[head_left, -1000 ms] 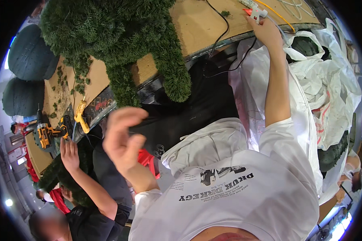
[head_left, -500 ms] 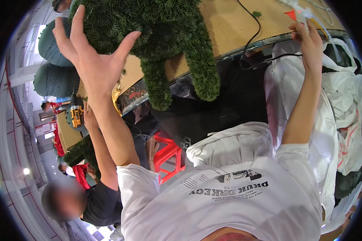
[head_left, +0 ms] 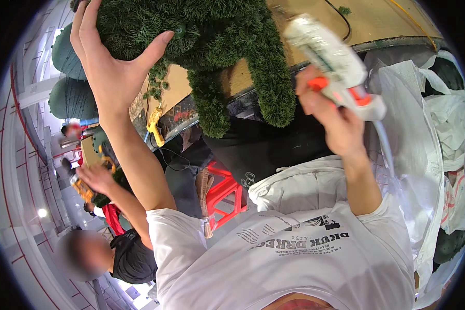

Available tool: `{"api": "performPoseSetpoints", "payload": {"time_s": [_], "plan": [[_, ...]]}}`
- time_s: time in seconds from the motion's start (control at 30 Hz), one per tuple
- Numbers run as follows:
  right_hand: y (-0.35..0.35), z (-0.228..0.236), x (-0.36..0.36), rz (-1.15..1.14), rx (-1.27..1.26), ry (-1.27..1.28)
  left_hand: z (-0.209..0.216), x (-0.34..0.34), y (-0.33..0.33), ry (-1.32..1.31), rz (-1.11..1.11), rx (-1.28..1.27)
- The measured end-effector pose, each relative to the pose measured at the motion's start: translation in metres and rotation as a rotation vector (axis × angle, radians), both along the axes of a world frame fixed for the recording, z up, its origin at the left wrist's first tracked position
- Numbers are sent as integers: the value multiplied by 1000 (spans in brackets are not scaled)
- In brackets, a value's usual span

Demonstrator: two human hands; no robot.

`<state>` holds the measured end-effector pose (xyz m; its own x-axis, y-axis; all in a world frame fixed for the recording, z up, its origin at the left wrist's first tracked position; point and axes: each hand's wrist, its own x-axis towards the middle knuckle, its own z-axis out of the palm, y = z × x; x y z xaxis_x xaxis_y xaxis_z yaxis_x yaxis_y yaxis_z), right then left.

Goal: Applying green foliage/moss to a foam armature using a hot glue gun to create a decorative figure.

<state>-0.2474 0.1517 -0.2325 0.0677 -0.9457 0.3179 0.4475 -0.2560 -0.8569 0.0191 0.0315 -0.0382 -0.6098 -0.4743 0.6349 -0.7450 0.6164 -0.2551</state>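
My right hand (head_left: 333,121) is wrapped round the handle of a white hot glue gun (head_left: 328,54) with orange parts, lifted near the table's front edge. The gun is smeared by motion, and a pale cable (head_left: 385,147) hangs from its handle. My left hand (head_left: 111,67) has thumb and fingers spread beside a figure covered in artificial greenery (head_left: 212,36); whether it touches the foliage I cannot tell. Two leafy limbs of the figure hang over the edge, and its upper part is cut off by the frame. The left fingertips reach the top of the picture.
A yellow gun-shaped tool (head_left: 155,126) lies at the edge of the tan table (head_left: 382,23). To the left, a co-worker's hand (head_left: 98,178) is at a yellow-black drill (head_left: 80,186). Round green forms (head_left: 72,98), a red stool (head_left: 225,196) and white bags (head_left: 442,124) stand around.
My right hand has come left and nearer with the glue gun, toward the leafy figure. My left hand stays spread, slightly further up and left. The co-worker's drill has shifted down and left.
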Motion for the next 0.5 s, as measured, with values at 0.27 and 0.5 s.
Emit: {"api": "performPoseSetpoints", "payload": {"time_s": [0.27,0.5], "plan": [[-29,13,72,-303,-220,192,-6,6,-2,49,-57,68],[-38,16,86,-392,-255,265,-15,-1,-7,59,-3,-69]]}}
